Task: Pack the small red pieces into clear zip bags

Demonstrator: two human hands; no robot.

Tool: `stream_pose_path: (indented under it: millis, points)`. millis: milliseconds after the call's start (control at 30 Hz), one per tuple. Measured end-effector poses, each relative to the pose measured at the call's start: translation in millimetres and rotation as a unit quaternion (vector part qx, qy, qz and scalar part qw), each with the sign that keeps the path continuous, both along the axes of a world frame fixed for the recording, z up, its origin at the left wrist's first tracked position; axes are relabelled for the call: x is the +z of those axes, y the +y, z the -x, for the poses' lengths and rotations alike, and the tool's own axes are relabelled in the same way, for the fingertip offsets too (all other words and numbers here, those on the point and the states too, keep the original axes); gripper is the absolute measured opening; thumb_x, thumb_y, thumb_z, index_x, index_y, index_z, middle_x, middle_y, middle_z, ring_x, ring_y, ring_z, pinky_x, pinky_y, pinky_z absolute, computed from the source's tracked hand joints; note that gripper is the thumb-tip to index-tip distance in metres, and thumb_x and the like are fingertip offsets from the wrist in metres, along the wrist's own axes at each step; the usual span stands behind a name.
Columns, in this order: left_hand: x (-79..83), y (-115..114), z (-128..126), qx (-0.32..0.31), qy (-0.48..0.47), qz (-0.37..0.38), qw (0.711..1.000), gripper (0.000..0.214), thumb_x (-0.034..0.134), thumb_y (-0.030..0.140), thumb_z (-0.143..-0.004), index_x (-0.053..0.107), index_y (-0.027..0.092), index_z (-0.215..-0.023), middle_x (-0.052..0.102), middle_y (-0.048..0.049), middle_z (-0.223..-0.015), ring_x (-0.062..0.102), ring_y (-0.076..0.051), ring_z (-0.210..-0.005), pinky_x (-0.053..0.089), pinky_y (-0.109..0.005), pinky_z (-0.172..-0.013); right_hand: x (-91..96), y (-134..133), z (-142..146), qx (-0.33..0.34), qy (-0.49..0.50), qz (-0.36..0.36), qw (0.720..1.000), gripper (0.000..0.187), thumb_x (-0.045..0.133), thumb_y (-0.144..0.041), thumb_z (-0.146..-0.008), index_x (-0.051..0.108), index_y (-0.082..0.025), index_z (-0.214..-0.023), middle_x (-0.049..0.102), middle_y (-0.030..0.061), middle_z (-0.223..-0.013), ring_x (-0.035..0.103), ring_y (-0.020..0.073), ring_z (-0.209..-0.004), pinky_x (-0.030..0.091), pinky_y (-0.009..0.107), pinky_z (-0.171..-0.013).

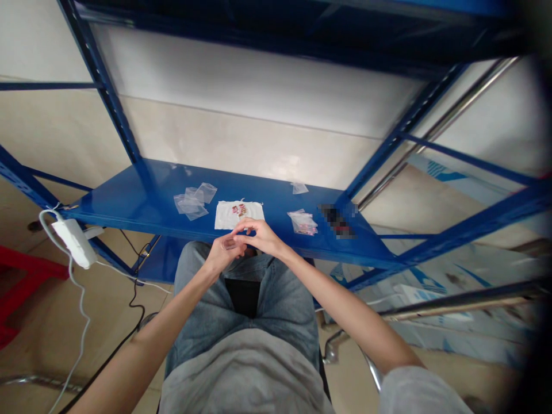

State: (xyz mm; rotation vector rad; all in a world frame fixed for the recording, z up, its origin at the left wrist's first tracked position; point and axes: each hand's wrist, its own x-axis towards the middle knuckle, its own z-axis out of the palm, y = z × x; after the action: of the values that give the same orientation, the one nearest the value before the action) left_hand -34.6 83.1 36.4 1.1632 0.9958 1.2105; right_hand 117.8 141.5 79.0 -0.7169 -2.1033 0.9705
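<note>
My left hand [224,253] and my right hand [261,237] meet in front of the blue steel shelf [267,230], just above my denim-covered lap. The right fingers reach over to the left fingertips, and anything small between them is hidden. On the shelf, a white printed packet [239,214] lies closest to my hands. To its left is a loose pile of clear plastic bags [192,201]. To its right are a clear bag with red-printed contents [302,223] and a single small clear bag [299,188]. A pixelated dark item [337,221] lies further right.
Blue steel uprights and an upper shelf [267,40] frame the view, with a white wall behind. A white power strip [74,242] hangs at the shelf's left end among cables. A red stool [26,282] stands low left, and chrome poles run along the right.
</note>
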Motion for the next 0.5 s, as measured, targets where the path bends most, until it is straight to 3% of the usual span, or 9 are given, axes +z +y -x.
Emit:
stream_pose_path:
  millis: [67,167,267,367,500]
  points:
    - [1.0,-2,1,-0.008,-0.007,0.002,1.0,0.022,0.075,0.029,-0.068,0.064,0.014,-0.081,0.064,-0.0012,-0.064,0.057,-0.011,-0.059,0.043,-0.021,-0.056,-10.9,18,-4,-0.053,0.031,0.01,0.998,0.023,0.068,-0.039,-0.081,0.075,-0.02,-0.091,0.072,0.0058,-0.094,0.064,0.0188,-0.087,0.045,0.027,-0.07]
    - [1.7,-4,2,-0.02,-0.021,0.014,0.999,0.021,0.073,0.032,-0.072,0.062,0.015,-0.078,0.063,-0.0015,-0.064,0.056,-0.011,-0.058,0.042,-0.02,-0.055,-27.5,61,-9,-0.19,0.076,-0.006,0.979,0.023,0.066,-0.037,-0.08,0.074,-0.017,-0.086,0.073,0.0066,-0.088,0.065,0.019,-0.08,0.047,0.028,-0.071]
    - [0.3,-5,3,-0.028,-0.061,0.039,0.997,0.025,0.071,0.038,-0.075,0.063,0.015,-0.083,0.064,-0.0023,-0.066,0.057,-0.011,-0.057,0.042,-0.02,-0.052,-38.0,100,-13,-0.278,0.032,-0.023,0.96,0.019,0.063,-0.031,-0.078,0.074,-0.016,-0.079,0.073,0.006,-0.077,0.065,0.0184,-0.072,0.048,0.028,-0.069]
    - [-1.7,-2,5,-0.038,-0.107,0.072,0.991,0.032,0.072,0.041,-0.075,0.064,0.016,-0.093,0.064,-0.0026,-0.07,0.058,-0.012,-0.057,0.043,-0.021,-0.05,-41.8,117,-12,-0.281,-0.004,-0.029,0.959,0.014,0.065,-0.026,-0.075,0.074,-0.016,-0.076,0.073,0.0053,-0.075,0.065,0.0179,-0.069,0.048,0.027,-0.068]
    - [-1.0,1,8,-0.047,-0.137,0.086,0.986,0.035,0.074,0.04,-0.073,0.064,0.016,-0.096,0.064,-0.0026,-0.071,0.059,-0.012,-0.057,0.045,-0.022,-0.051,-41.8,119,-6,-0.264,-0.047,-0.063,0.961,0.009,0.068,-0.023,-0.074,0.075,-0.017,-0.075,0.074,0.0057,-0.077,0.065,0.018,-0.071,0.046,0.027,-0.069]
